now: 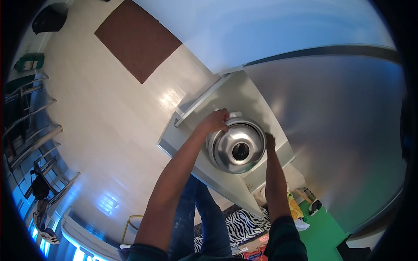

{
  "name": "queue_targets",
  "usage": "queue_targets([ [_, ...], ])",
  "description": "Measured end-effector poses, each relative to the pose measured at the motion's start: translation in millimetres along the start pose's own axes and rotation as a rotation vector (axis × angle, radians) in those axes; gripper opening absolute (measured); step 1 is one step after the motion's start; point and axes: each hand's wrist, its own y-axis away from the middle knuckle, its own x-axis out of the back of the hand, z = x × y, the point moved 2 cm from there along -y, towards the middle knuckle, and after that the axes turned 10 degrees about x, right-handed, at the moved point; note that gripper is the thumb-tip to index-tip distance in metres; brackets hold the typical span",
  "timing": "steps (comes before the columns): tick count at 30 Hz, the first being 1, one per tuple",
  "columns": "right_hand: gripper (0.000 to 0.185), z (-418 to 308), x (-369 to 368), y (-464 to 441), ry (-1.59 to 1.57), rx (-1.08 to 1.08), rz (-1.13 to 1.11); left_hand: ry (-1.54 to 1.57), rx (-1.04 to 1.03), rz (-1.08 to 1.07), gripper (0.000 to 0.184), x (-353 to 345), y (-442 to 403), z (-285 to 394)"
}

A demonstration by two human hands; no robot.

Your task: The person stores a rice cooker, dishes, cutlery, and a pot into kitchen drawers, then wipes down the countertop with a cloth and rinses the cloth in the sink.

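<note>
A round metal pot [211, 150] with a shiny lid [224, 150] and a dark knob [241, 152] is in front of me, over a pale open cabinet [248, 91]. The fingers of my left hand [215, 121] are curled on the far left of its rim, beside a small white piece [235, 115] that I cannot identify. At the pot's right side, my right hand [271, 141] is closed against it, its fingertips mostly hidden.
An open cabinet door [226, 185] juts out near my legs. A large grey panel [335, 130] stands at the right. Zebra-print fabric [246, 224] and packages [257, 249] lie below. A brown mat [137, 39] and metal-framed chairs [35, 126] are to the left.
</note>
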Motion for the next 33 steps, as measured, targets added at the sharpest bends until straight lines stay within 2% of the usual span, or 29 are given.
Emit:
queue_targets([
  [1,0.030,12.1,-28.0,25.2,-0.134,-0.081,-0.043,-0.015,0.008,-0.017,0.084,-3.3,-2.1,7.0],
  [2,0.028,0.0,-33.0,55.7,-0.449,-0.080,0.170,-0.025,-0.059,0.117,0.079,-6.3,-2.1,15.3],
  [3,0.026,7.7,-83.8,63.8,-1.044,-0.267,0.320,-0.037,-0.123,0.254,0.074,-12.1,-0.4,22.5],
  [4,0.027,-7.6,-98.6,71.2,-1.399,-0.463,0.403,-0.049,-0.184,0.389,0.069,-17.0,-0.4,29.3],
  [6,0.028,-43.8,-103.3,78.6,-1.645,-0.689,0.400,0.022,-0.204,0.403,0.056,-29.3,-16.2,47.4],
  [8,0.030,-66.4,-102.7,76.8,-1.733,-0.754,0.379,0.009,-0.219,0.327,0.043,-32.3,-35.6,49.7],
  [10,0.033,-79.9,-100.7,72.4,-1.745,-0.740,0.361,-0.087,-0.230,0.166,0.031,-27.8,-54.3,45.6],
  [13,0.037,-97.1,-80.3,57.0,-1.736,-0.668,0.343,0.015,-0.090,0.312,0.015,0.2,-29.4,29.9],
  [15,0.040,-101.7,-66.2,37.2,-1.694,-0.601,0.329,0.069,-0.074,0.525,0.014,17.1,-31.0,2.1],
  [16,0.041,-102.0,-55.6,23.0,-1.641,-0.552,0.316,-0.045,-0.195,0.866,0.018,25.9,-30.2,-18.5],
  [17,0.043,-101.4,-44.6,8.5,-1.574,-0.503,0.312,0.170,-0.015,0.603,0.018,56.3,-15.1,-5.7],
  [18,0.045,-101.9,-36.0,-1.4,-1.500,-0.475,0.309,0.223,-0.077,0.545,0.015,68.8,-18.2,-12.3],
  [19,0.046,-102.9,-26.3,-13.5,-1.375,-0.454,0.314,0.113,-0.037,0.493,0.014,78.4,-9.8,1.1],
  [20,0.048,-105.1,-16.2,-23.1,-1.221,-0.444,0.313,0.002,0.007,0.442,0.017,87.4,0.2,14.5],
  [22,0.051,-111.7,-6.2,-26.0,-0.858,-0.479,0.346,-0.092,-0.166,0.547,0.033,77.3,22.2,52.8],
  [24,0.055,-116.4,-3.5,-17.5,-0.608,-0.533,0.406,-0.302,-0.303,0.430,0.063,53.9,24.1,63.8],
  [25,0.057,-116.4,-7.0,-13.7,-0.554,-0.559,0.432,-0.388,-0.280,0.430,0.069,50.1,28.8,62.5],
  [26,0.058,-114.5,-11.7,-9.3,-0.545,-0.587,0.446,-0.473,-0.253,0.425,0.075,46.1,33.0,59.4],
  [27,0.071,-110.6,-17.9,-4.0,-0.641,-0.608,0.442,-0.560,-0.223,0.415,0.080,44.2,36.1,56.9],
  [30,0.071,-102.7,-35.7,6.1,-0.744,-0.872,0.307,-0.472,-0.046,0.324,0.088,51.8,38.8,45.2],
  [31,0.073,-103.4,-39.9,7.6,-0.799,-0.898,0.276,-0.456,-0.041,0.328,0.088,54.3,41.0,42.2],
  [33,0.078,-106.6,-45.6,-0.5,-1.078,-0.818,0.247,-0.418,-0.034,0.335,0.089,57.5,43.7,36.7],
])
